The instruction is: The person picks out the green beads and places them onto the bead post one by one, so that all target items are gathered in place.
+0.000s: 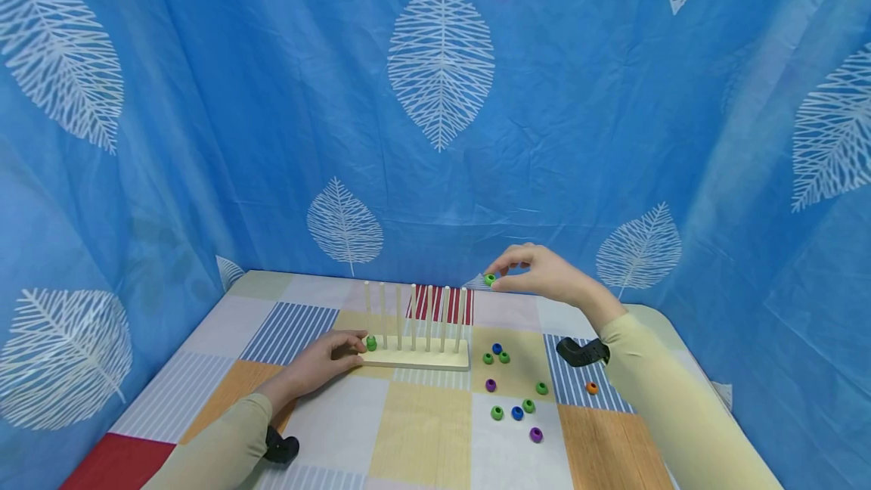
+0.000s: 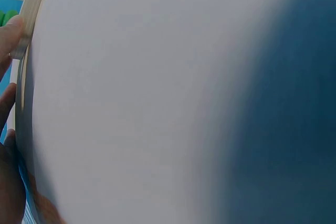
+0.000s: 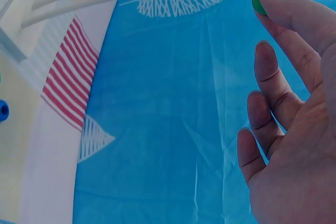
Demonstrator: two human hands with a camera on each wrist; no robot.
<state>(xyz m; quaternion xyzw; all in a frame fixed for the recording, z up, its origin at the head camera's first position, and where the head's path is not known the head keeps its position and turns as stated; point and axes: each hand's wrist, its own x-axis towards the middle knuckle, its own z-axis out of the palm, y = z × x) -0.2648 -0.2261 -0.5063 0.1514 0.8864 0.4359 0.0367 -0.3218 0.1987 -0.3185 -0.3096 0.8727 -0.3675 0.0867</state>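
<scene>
A pale wooden peg stand (image 1: 415,356) with several upright rods stands on the table. Green beads (image 1: 370,343) sit stacked on its leftmost rod. My left hand (image 1: 325,360) grips the left end of the stand's base, and the thumb (image 2: 10,35) lies against that end in the left wrist view. Up in the air, right of the rods, my right hand (image 1: 544,274) pinches a green bead (image 1: 490,279) between thumb and forefinger. The right wrist view shows this bead (image 3: 258,1) at the fingertips, with the other fingers loosely bent below.
Loose beads lie to the right of the stand: several green ones (image 1: 528,405), blue beads (image 1: 518,413), purple beads (image 1: 536,435) and an orange bead (image 1: 592,388). A patchwork cloth (image 1: 422,429) covers the table. Blue leaf-print curtains (image 1: 435,195) hang behind and at both sides.
</scene>
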